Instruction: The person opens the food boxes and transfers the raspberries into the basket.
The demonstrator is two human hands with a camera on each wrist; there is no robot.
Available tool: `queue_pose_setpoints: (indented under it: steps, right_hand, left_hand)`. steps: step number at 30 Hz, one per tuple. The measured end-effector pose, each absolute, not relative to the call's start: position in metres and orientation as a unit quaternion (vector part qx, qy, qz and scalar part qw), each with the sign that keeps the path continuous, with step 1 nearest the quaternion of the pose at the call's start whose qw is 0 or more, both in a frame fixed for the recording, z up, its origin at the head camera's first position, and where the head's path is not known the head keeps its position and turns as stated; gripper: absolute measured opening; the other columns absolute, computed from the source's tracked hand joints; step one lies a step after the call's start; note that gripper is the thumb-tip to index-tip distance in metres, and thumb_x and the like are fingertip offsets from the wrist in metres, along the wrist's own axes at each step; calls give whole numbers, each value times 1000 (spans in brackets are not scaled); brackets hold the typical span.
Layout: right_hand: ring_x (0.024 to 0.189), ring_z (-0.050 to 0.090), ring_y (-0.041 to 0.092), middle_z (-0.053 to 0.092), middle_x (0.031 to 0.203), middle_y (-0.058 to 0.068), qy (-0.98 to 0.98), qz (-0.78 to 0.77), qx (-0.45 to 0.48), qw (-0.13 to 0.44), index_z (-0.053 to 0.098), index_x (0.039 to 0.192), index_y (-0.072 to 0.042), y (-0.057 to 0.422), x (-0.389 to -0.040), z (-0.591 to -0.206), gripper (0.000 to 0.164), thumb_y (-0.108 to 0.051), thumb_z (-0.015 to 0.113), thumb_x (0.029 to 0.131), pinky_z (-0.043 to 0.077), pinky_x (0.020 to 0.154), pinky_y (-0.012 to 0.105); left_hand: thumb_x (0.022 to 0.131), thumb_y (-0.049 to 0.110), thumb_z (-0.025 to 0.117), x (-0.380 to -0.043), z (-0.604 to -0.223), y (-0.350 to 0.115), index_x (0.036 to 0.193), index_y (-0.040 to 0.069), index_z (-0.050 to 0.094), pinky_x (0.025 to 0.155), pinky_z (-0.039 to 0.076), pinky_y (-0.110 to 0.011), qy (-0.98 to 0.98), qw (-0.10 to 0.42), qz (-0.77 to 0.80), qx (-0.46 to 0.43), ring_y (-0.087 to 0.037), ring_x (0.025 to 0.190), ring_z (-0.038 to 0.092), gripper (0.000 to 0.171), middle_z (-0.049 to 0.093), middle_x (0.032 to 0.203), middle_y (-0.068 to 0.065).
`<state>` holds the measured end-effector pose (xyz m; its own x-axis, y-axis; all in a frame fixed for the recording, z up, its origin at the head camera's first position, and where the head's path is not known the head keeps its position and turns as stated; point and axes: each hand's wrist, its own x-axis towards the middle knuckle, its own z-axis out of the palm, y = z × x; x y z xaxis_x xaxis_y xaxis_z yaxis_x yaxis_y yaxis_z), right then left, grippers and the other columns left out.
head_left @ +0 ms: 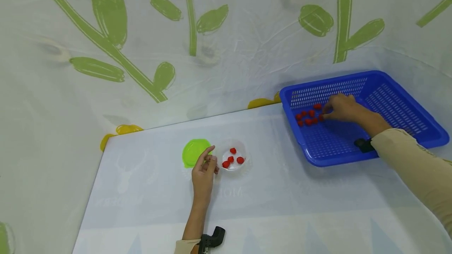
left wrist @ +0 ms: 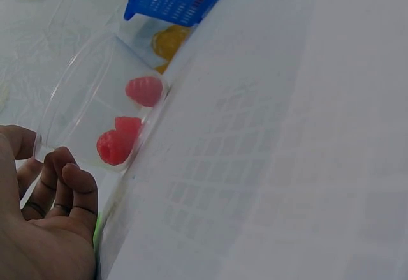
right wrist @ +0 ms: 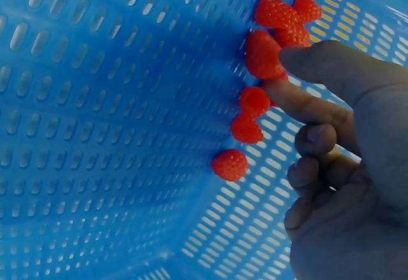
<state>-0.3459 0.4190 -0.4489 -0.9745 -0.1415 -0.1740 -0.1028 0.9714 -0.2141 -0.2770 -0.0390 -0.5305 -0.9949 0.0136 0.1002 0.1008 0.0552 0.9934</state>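
My left hand (head_left: 203, 173) pinches the near rim of a clear plastic bowl (left wrist: 80, 101) between thumb and finger. Several raspberries (head_left: 240, 160) lie in the bowl. Beside it on the left, a bright green lid (head_left: 192, 153) sits partly behind that hand. Over at the right, my right hand (head_left: 340, 107) reaches down into a blue plastic basket (head_left: 307, 159). Its thumb and index finger pinch a raspberry (right wrist: 262, 55) among several others on the basket floor; the remaining fingers are curled in, as the right wrist view shows.
A pale printed cloth (head_left: 148, 191) covers the table. Behind it rises a white wall covering (head_left: 240, 69) with green and yellow flower prints. The basket's slotted side walls (right wrist: 95, 101) stand around the right hand.
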Motion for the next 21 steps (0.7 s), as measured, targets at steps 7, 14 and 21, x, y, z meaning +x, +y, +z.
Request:
queue_pose_setpoints:
  steps: [7, 14, 21]
  right_hand:
    - [85, 51, 32, 56, 84, 10, 990, -92, -67, 78, 72, 88, -5, 416, -347, -438, 22, -24, 70, 76, 31, 68, 48]
    - [85, 49, 32, 53, 81, 8, 991, -82, -98, 43, 73, 88, -9, 404, -344, -415, 19, -24, 71, 75, 32, 65, 47]
    - [80, 45, 26, 50, 79, 4, 988, -96, -119, 16, 73, 88, -12, 386, -332, -395, 15, -23, 71, 78, 28, 65, 42]
  left_hand:
    - [91, 27, 57, -278, -539, -38, 123, 24, 58, 60, 52, -25, -727, 37, -684, -40, -26, 65, 53, 31, 50, 86, -9]
    - [91, 32, 57, -279, -538, -40, 123, 25, 58, 61, 52, -27, -731, 38, -681, -35, -25, 65, 53, 33, 51, 87, -6]
    - [91, 30, 57, -282, -537, -41, 124, 23, 57, 61, 52, -26, -735, 40, -675, -45, -26, 66, 54, 33, 51, 86, -8]
